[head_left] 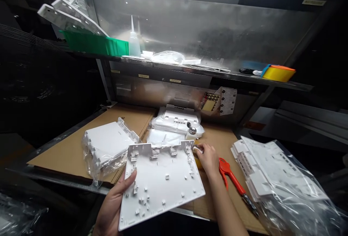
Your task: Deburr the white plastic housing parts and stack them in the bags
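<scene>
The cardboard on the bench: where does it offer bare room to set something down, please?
Bare cardboard shows left of and behind the left bagged stack; a smaller patch lies between the bottle, the red tool and the right bagged stack. Crowded: the middle, with bagged parts and the held panel.

The panel (160, 189) in the left hand (112, 201) is plain white; the small piece (197, 149) in the right hand (210, 159), also white. Right of that hand, the tool (236, 183) is red with a dark end. Beyond the left hand, cardboard (67, 145): brown.
</scene>
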`<state>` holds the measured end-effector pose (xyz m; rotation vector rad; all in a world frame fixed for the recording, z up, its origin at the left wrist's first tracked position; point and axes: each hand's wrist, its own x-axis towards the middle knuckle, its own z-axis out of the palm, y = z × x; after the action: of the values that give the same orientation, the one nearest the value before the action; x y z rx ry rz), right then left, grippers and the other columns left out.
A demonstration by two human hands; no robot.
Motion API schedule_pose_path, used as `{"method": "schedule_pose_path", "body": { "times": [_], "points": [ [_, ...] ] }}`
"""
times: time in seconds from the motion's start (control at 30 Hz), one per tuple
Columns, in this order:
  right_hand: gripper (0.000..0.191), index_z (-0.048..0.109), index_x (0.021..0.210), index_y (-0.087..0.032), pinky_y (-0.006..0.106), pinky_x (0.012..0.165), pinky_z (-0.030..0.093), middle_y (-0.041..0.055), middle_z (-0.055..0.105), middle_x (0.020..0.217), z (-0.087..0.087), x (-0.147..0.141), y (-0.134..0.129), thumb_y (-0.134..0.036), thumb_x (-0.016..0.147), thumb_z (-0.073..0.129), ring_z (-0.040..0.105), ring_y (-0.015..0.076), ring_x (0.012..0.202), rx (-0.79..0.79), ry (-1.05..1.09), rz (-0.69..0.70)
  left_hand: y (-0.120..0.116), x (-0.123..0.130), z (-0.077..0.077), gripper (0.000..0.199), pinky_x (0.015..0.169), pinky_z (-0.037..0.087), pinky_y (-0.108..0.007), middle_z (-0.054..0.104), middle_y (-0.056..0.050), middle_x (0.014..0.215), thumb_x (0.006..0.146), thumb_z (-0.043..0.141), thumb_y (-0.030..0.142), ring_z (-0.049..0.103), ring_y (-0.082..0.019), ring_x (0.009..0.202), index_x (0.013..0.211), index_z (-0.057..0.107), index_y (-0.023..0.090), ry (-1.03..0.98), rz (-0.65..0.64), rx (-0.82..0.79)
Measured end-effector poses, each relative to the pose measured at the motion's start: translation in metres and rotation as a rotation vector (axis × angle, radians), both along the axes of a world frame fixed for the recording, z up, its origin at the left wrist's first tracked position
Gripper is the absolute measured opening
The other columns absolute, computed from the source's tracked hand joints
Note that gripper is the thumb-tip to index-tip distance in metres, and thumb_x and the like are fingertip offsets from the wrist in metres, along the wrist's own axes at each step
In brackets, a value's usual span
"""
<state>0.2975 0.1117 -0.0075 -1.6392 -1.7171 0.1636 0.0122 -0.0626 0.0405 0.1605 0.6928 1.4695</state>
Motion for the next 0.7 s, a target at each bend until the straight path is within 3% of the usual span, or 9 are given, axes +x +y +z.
{"method": "schedule_pose_path", "body": {
  "times": [0.07, 0.17, 0.3, 0.47, 0.6, 0.7],
  "points": [
    [0.017, 0.074, 0.085, -0.022, 0.036, 0.075, 0.044, 0.0057, 0.077, 0.090, -0.008, 0.000, 0.000, -0.038, 0.086, 0.068, 0.058, 0.0276, 0.087, -0.052, -0.058, 0.022, 0.000, -0.006, -0.001, 0.072, 0.116, 0.039, -0.062, 0.063, -0.017, 0.141, 0.096, 0.053, 0.005, 0.057, -0.039, 0.129, 0.160, 0.029, 0.025, -0.057, -0.041, 0.001],
    [0.030, 0.074, 0.097, -0.023, 0.037, 0.089, 0.045, 0.0063, 0.076, 0.109, -0.006, 0.010, -0.006, -0.047, 0.093, 0.058, 0.058, 0.0296, 0.104, -0.088, -0.116, 0.030, -0.001, -0.012, -0.002, 0.068, 0.116, 0.037, -0.063, 0.062, -0.019, 0.143, 0.099, 0.048, 0.012, 0.055, -0.041, 0.131, 0.161, 0.023, 0.022, -0.118, -0.085, 0.028],
    [0.040, 0.072, 0.112, -0.017, 0.040, 0.102, 0.043, 0.0133, 0.070, 0.127, -0.003, 0.056, -0.023, -0.037, 0.100, 0.040, 0.058, 0.0313, 0.119, -0.166, -0.170, -0.117, -0.004, -0.019, 0.000, 0.069, 0.118, 0.035, -0.063, 0.062, -0.017, 0.144, 0.100, 0.046, 0.014, 0.054, -0.039, 0.133, 0.162, 0.019, 0.025, -0.112, -0.112, 0.102],
    [0.046, 0.069, 0.123, -0.007, 0.046, 0.097, 0.048, 0.0245, 0.068, 0.125, -0.018, 0.106, -0.046, -0.038, 0.092, 0.055, 0.065, 0.0383, 0.113, -0.409, -0.284, -0.223, -0.005, -0.022, 0.000, 0.061, 0.121, 0.029, -0.061, 0.062, -0.012, 0.144, 0.102, 0.035, 0.018, 0.050, -0.036, 0.138, 0.162, 0.023, 0.027, -0.217, -0.219, 0.236],
    [0.053, 0.062, 0.132, -0.006, 0.041, 0.101, 0.046, 0.0242, 0.067, 0.129, -0.024, 0.113, -0.053, -0.042, 0.093, 0.057, 0.064, 0.0351, 0.120, -0.503, -0.351, -0.224, -0.005, -0.034, -0.023, 0.057, 0.124, 0.022, -0.057, 0.059, -0.008, 0.148, 0.104, 0.035, 0.039, 0.043, -0.034, 0.143, 0.160, 0.030, 0.028, -0.358, -0.365, 0.407],
    [0.039, 0.068, 0.118, -0.007, 0.040, 0.095, 0.048, 0.0231, 0.070, 0.121, -0.022, 0.113, -0.054, -0.035, 0.094, 0.056, 0.067, 0.0322, 0.113, -0.559, -0.368, -0.224, -0.021, -0.059, -0.049, 0.066, 0.124, 0.022, -0.054, 0.061, -0.006, 0.145, 0.099, 0.039, 0.061, 0.042, -0.033, 0.144, 0.158, 0.035, 0.031, -0.414, -0.363, 0.409]
  ]
}}
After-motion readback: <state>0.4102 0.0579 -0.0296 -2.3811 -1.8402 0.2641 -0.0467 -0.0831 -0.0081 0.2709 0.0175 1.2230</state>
